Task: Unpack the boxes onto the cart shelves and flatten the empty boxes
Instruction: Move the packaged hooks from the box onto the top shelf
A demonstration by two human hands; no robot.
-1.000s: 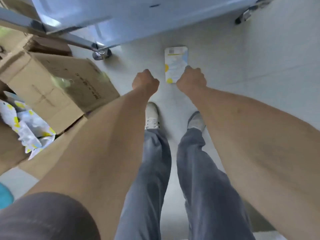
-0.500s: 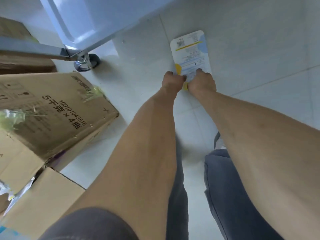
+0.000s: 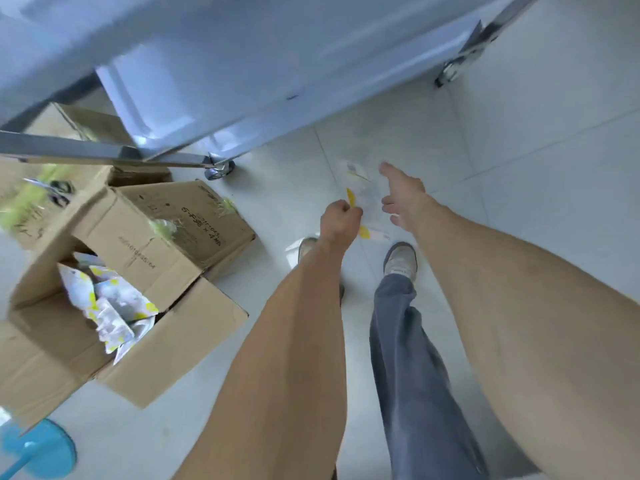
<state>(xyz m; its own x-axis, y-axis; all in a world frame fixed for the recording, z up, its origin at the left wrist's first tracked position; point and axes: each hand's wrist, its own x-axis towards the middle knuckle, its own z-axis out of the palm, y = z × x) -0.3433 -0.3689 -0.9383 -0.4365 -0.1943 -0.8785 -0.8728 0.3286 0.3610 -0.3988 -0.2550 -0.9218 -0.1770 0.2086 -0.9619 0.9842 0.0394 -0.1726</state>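
My left hand (image 3: 341, 220) pinches the near edge of the packet (image 3: 365, 199), just above the floor (image 3: 519, 209); my right hand (image 3: 403, 194) hovers beside it, fingers spread. I should support its far edge before lifting to the cart (image 3: 242, 64).

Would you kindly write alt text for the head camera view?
Seen from above, the left hand pinches a white-and-yellow packet while the right hand hangs open beside it. An open cardboard box of similar packets sits left, under a cart shelf.
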